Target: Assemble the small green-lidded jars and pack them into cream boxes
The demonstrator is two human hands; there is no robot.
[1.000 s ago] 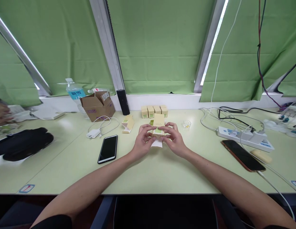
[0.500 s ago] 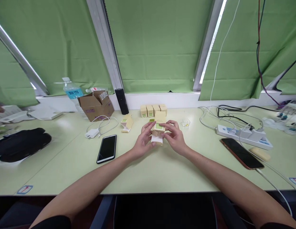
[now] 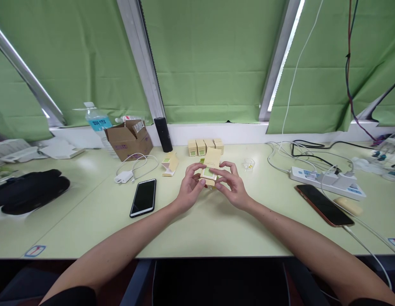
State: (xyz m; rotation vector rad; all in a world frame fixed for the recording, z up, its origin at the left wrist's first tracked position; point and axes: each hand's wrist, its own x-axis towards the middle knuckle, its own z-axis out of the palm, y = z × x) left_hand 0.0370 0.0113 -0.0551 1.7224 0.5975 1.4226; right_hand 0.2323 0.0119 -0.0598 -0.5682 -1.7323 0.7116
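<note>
Between both hands, over the middle of the table, is a small tan cardboard box [image 3: 213, 158] with a green label and its long flap standing up at the back. My left hand [image 3: 190, 189] grips its left side, the thumb at the front lower edge. On the right side my right hand [image 3: 232, 187] holds it with fingertips on the top and the thumb low at the front. Fingers partly hide the box. Another tan box [image 3: 170, 164], partly folded, lies to the left. Behind stands a row of several closed tan boxes [image 3: 201, 147].
A phone [image 3: 143, 198] and a white charger [image 3: 124, 177] lie left, near a brown carton [image 3: 129, 140] and a black cylinder [image 3: 163, 135]. Rightward are a small clear piece [image 3: 249, 164], a power strip [image 3: 328, 182] with cables and a charging phone [image 3: 323, 205].
The white front flap that stuck out below the box is now folded in, with my left thumb at that edge. Both hands stay on the box.
</note>
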